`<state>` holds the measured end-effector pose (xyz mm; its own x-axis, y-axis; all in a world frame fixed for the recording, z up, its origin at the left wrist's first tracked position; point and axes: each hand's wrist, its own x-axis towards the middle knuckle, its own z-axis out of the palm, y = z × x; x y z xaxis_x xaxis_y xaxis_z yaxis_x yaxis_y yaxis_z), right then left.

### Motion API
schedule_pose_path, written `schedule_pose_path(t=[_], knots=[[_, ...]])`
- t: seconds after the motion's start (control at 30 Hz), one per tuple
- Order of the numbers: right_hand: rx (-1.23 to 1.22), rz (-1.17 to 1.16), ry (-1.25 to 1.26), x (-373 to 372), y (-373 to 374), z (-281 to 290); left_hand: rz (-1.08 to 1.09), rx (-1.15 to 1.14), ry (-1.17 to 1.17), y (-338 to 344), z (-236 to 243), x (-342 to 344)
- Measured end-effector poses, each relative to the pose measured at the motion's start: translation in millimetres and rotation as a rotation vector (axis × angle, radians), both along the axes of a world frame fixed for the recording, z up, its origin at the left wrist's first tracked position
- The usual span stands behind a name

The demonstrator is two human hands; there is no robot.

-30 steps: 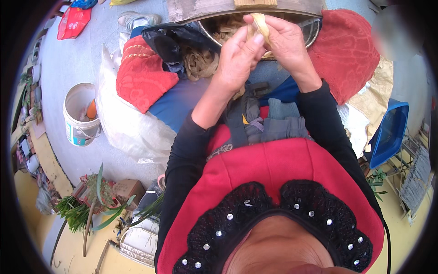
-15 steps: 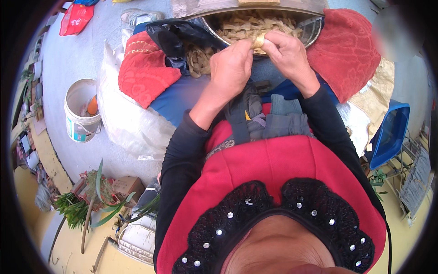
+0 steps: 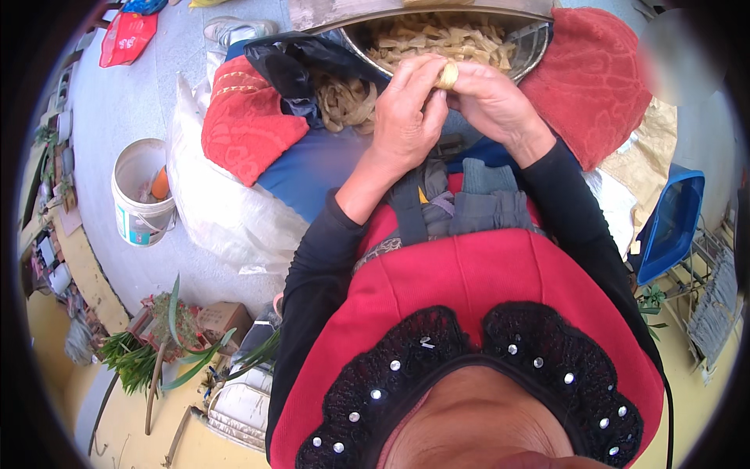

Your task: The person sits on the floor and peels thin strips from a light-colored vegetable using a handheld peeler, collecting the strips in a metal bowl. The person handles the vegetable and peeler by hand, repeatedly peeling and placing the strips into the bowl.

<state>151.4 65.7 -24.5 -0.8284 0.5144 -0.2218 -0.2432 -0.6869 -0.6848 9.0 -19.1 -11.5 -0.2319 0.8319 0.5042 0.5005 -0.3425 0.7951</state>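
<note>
Both hands meet above the near rim of a round metal pot [image 3: 539,59]. A small yellowish coil of strip [image 3: 448,76] is pinched between my fingertips; whether it wraps a finger is unclear. My left hand [image 3: 408,113] has its fingers closed around the coil's left side, thumb tip beneath. My right hand [image 3: 494,100] grips it from the right, with some fingers hidden behind. Many pale brown folded strips [image 3: 441,39] fill the pot. Left of my hands, a black plastic bag [image 3: 293,66] lies open on my lap with longer looped strips [image 3: 341,102] beside it.
A wooden board [image 3: 336,12] lies across the pot's far side. Red cloths [image 3: 250,125] cover both knees. White plastic sheeting [image 3: 211,195] spreads at left near a white bucket [image 3: 141,203]. A blue bin [image 3: 672,227] stands at right; potted greenery [image 3: 129,359] sits lower left.
My left hand has turned and its fingers have lifted over the coil, thumb now apart from the index finger. My right hand has rolled slightly, its fingers stretching more toward the left.
</note>
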Motion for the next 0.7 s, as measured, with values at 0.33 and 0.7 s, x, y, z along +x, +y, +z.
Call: schedule_pose_path(t=[0.33, 0.7], knots=[[1.112, -0.21, -0.513, -7.6, -22.8, 24.5, 0.074, -0.37, 0.169, -3.2, 17.8, -0.5], [1.08, -0.464, -0.356, -15.7, -16.7, 28.2, -0.07, -0.61, -0.878, 1.3, 1.3, -5.5]])
